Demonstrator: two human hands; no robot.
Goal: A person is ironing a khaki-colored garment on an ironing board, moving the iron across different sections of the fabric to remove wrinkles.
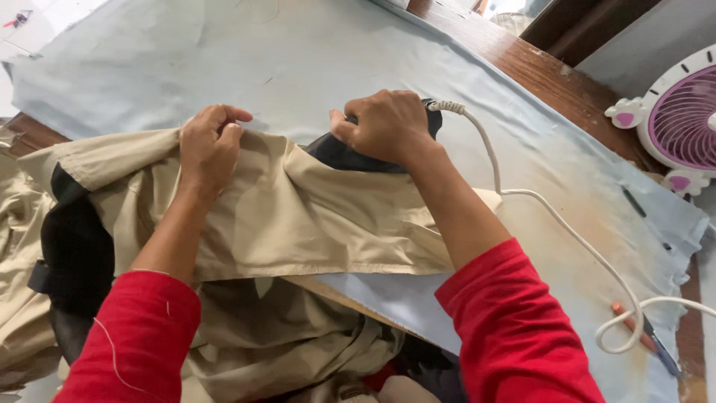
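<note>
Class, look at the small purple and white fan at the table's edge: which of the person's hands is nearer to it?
Right. The right hand grips the iron mid-table, closer to the fan. The left hand pinches the beige garment farther away on the other side.

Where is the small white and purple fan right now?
In the head view, the white and purple fan stands at the far right edge, on the brown wooden table beyond the pale blue cloth, right of the white cord.
</note>
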